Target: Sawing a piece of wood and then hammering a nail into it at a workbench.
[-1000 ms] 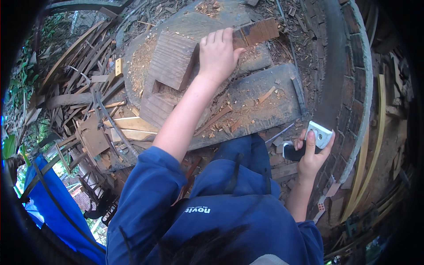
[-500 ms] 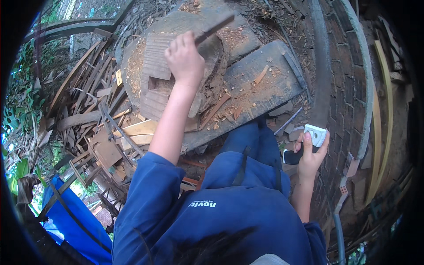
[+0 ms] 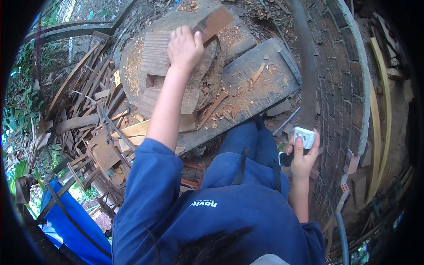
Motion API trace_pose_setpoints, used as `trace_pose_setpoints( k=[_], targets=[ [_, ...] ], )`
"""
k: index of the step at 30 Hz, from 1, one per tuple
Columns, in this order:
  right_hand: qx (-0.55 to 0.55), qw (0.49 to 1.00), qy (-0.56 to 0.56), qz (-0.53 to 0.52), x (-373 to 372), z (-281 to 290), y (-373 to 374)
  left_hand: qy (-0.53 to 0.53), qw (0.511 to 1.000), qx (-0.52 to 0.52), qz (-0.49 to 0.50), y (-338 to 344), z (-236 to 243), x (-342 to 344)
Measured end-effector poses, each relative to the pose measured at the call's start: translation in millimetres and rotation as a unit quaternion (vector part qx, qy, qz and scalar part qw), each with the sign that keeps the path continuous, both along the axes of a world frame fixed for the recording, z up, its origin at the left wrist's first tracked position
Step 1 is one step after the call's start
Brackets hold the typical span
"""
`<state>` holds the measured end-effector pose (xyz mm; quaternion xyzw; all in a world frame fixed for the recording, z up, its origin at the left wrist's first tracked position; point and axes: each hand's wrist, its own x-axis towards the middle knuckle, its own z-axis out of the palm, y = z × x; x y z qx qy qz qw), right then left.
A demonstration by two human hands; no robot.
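My left hand is closed around the near end of a flat brown wood piece, over a grooved wooden block with a square notch cut in it. The piece's broad face shows, tilted up to the right. Off to the right, my right hand grips the white handle of what looks like a handsaw. Its long, dark blade points away from me and is slightly blurred. My thumb lies on the white part; the other fingers are partly hidden behind it.
Wood chips and offcuts lie on a dark plank beside the round stump. A heap of scrap wood stands at the left. A brick wall runs along the right, with long yellowish strips beyond. A blue sheet hangs lower left.
The wood piece in my left hand has turned from its thin edge to its broad face. My right hand and the saw have shifted slightly left.
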<state>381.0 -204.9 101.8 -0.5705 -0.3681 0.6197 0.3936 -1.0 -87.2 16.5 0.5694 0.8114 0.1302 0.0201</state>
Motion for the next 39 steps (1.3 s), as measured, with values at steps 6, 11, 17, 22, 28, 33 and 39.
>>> trace_pose_setpoints(
  k=[6, 11, 17, 22, 28, 33, 39],
  targets=[
    [0.084, 0.985, -0.089, 0.118, -41.6, -38.8, 10.2, 0.015, 0.998, 0.009, -0.063, 27.1, -19.5, -14.6],
    [0.182, 0.949, -0.164, 0.198, -78.1, -60.7, 27.0, 0.037, 0.998, 0.008, -0.048, 33.3, -23.6, -13.3],
    [0.148, 0.949, -0.162, 0.227, -85.5, -58.7, 24.8, 0.069, 0.995, 0.064, 0.033, 43.5, -34.8, -4.3],
    [0.161, 0.946, -0.177, 0.218, -77.5, -69.4, 13.5, 0.039, 0.99, 0.096, 0.096, 46.8, -38.5, 10.2],
    [0.161, 0.945, -0.186, 0.214, -71.4, -69.8, 2.8, 0.086, 0.985, 0.106, 0.103, 49.1, -36.9, 13.7],
    [0.162, 0.937, -0.208, 0.228, -58.9, -43.9, -17.7, 0.121, 0.989, 0.088, -0.014, 54.4, -37.7, -4.0],
    [0.111, 0.936, -0.219, 0.251, -51.5, -45.1, -38.2, 0.013, 0.999, -0.02, 0.024, 63.7, -42.5, -14.1]
  ],
)
